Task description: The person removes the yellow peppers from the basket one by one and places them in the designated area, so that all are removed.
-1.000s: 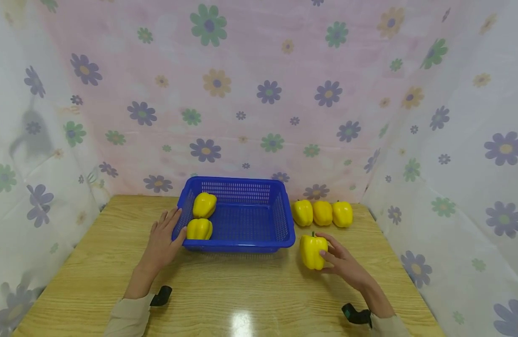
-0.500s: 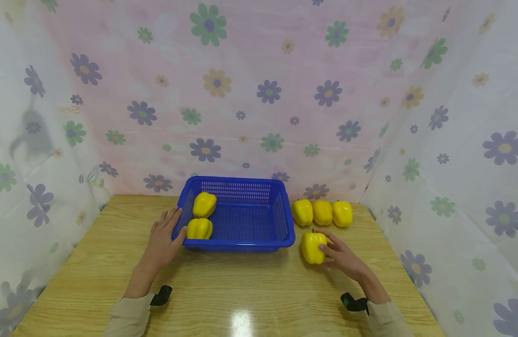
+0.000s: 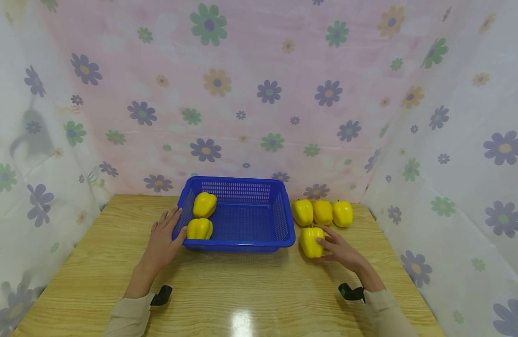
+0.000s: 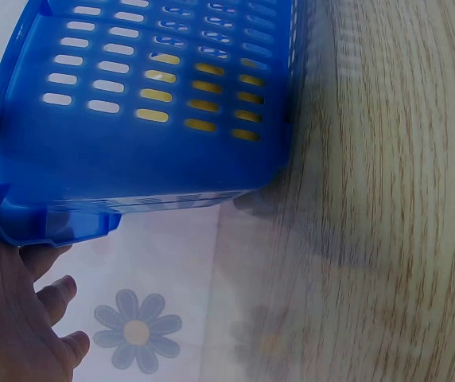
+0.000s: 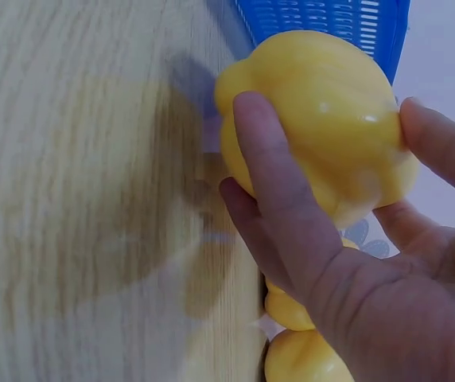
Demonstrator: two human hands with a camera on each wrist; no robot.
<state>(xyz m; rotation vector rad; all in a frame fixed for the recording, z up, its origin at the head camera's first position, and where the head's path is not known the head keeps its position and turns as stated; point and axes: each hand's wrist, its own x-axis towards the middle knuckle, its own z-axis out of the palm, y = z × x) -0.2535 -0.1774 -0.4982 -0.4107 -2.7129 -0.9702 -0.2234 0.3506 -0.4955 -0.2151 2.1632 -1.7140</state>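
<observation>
A yellow bell pepper (image 3: 312, 242), stem up, is held by my right hand (image 3: 339, 248), thumb and fingers around its right side. In the right wrist view the bell pepper (image 5: 323, 119) is seen from below, apart from the tabletop, its shadow falling on the wood. My left hand (image 3: 163, 239) rests against the left rim of a blue plastic basket (image 3: 242, 244), fingers fairly straight, thumb at the near corner. Inside the basket's left end lie two yellow bell peppers, a far one (image 3: 204, 205) and a near one (image 3: 199, 229).
Right of the basket, three more yellow bell peppers (image 3: 322, 213) stand in a row near the back of the wooden table (image 3: 242, 290). Flower-print cloth (image 3: 250, 93) walls surround the table at the back and both sides.
My right hand has carried its bell pepper slightly away from me, towards the row at the back. The left hand and the basket have stayed put.
</observation>
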